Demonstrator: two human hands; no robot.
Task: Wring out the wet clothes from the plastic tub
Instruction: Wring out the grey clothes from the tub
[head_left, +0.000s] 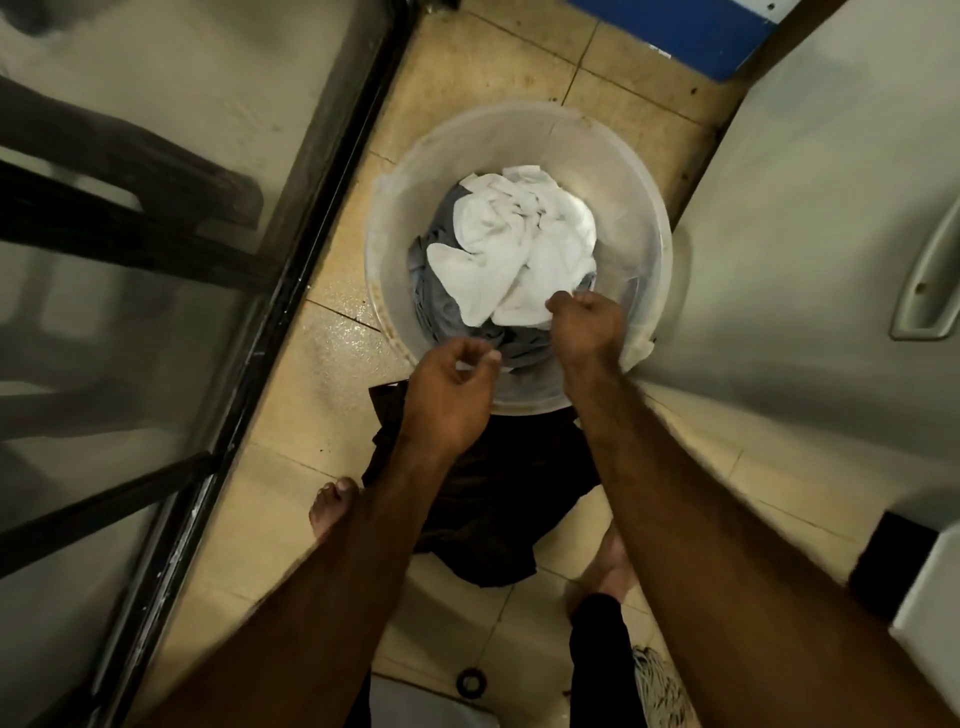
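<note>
Lift the white cloth (519, 244), heaped on grey clothes (441, 306) in the plastic tub (519, 140) on the floor (322, 364), by the edge pinched in right hand (587, 325) fingers; bring left hand (447, 400), fingers curled, grip unclear, alongside; twist over tub.

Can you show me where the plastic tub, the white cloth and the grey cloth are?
plastic tub (519, 135): head view, far inner wall.
white cloth (519, 244): head view, middle of the bundle.
grey cloth (436, 301): head view, fold left of the white cloth.
</note>
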